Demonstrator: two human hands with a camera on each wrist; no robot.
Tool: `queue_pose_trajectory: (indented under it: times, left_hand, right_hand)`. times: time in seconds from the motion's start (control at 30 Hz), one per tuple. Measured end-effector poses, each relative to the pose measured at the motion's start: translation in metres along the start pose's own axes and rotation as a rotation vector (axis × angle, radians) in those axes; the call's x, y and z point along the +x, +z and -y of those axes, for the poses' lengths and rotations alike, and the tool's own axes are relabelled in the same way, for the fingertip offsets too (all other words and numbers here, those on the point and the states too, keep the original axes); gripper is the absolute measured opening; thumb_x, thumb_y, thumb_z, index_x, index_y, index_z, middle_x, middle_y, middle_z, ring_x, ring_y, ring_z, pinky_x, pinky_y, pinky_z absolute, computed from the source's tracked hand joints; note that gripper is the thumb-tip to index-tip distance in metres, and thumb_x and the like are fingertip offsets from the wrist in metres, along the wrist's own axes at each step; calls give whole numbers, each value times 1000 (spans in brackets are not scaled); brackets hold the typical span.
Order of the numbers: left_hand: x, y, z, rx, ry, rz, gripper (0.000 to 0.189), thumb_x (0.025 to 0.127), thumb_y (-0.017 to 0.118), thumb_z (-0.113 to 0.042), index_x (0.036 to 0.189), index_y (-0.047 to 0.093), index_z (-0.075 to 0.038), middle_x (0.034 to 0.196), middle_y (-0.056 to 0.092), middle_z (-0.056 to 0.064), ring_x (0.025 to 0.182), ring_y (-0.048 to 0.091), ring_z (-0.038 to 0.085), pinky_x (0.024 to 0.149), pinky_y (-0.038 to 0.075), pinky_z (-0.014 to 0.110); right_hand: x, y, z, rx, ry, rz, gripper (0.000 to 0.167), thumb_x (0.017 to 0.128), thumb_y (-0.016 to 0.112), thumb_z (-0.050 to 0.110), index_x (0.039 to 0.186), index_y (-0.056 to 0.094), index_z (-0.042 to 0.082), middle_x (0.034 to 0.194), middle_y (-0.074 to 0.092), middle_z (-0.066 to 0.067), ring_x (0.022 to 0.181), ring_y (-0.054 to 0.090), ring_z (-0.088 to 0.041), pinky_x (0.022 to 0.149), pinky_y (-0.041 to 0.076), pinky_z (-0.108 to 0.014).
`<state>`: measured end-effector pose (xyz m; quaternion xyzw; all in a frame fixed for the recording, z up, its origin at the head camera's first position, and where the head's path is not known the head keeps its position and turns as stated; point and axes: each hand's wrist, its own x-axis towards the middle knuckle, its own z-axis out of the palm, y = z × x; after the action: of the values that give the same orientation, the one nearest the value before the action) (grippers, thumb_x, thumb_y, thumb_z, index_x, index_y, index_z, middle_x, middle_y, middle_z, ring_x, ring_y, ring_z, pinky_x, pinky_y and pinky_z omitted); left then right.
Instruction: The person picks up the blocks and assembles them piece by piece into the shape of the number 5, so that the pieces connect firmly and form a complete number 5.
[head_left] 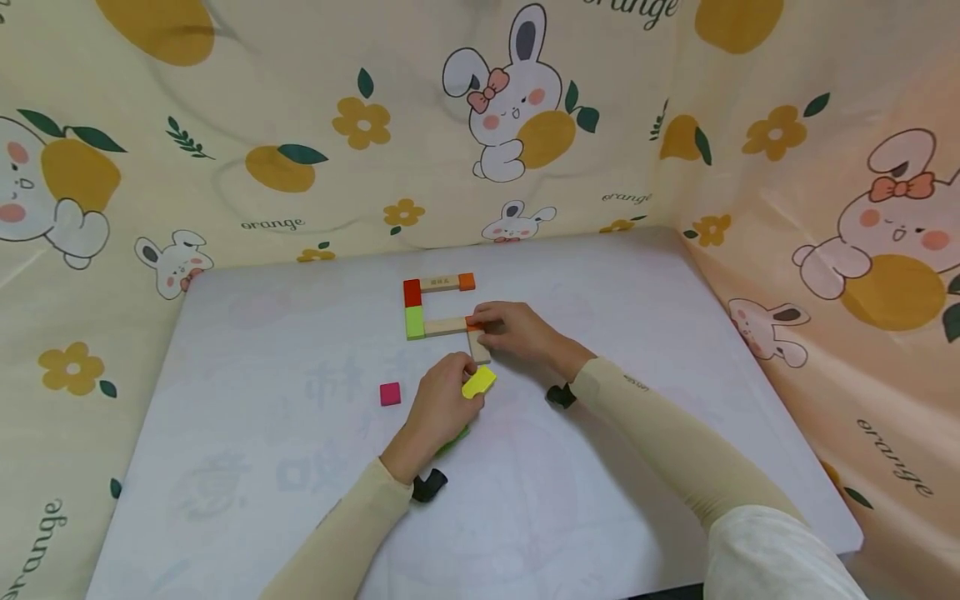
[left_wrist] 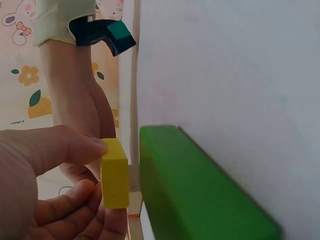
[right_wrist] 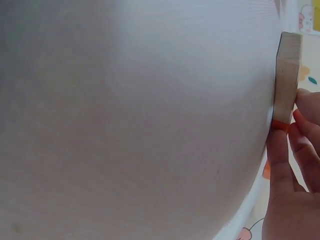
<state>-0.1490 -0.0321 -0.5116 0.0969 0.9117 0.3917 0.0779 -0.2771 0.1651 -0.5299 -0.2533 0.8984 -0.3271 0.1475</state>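
Between its thumb and fingertips, my left hand (head_left: 441,396) pinches a yellow block (head_left: 481,382), held just in front of the row of blocks. My right hand (head_left: 521,332) has its fingers at a small orange block (head_left: 470,321), partly hidden by them. Its thumb touches the side of the plain wooden block (right_wrist: 287,82) that runs toward me from that corner. Joined to the orange block is another wooden block (head_left: 445,327), leading left to a lime green block (head_left: 415,323). Under the left hand lies a green block (left_wrist: 195,185), mostly hidden in the head view.
A red block (head_left: 412,292) continues the outline behind the lime one, followed by a printed wooden block (head_left: 439,283) and another orange block (head_left: 467,282). A loose magenta block (head_left: 390,394) lies left of the left hand on the white table (head_left: 247,375). Patterned cloth surrounds the table.
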Motion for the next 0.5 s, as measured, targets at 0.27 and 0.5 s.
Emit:
queue_pose_trajectory:
  times: [0.27, 0.5]
  left_hand:
    - [10, 2, 5, 18, -32, 33, 37, 90, 87, -11, 121, 67, -7, 112, 67, 6, 99, 60, 24, 94, 57, 41]
    - [16, 3, 8, 28, -41, 47, 35, 90, 86, -10, 120, 67, -7, 111, 66, 6, 98, 60, 24, 94, 56, 41]
  right_hand:
    - [0, 0, 0, -2, -4, -4, 43, 102, 78, 19, 144, 72, 12, 154, 61, -7, 142, 55, -27, 119, 42, -44]
    - [-1, 0, 2, 3, 13, -3, 43, 102, 78, 19, 145, 72, 13, 154, 60, -7, 142, 54, -27, 120, 41, -45]
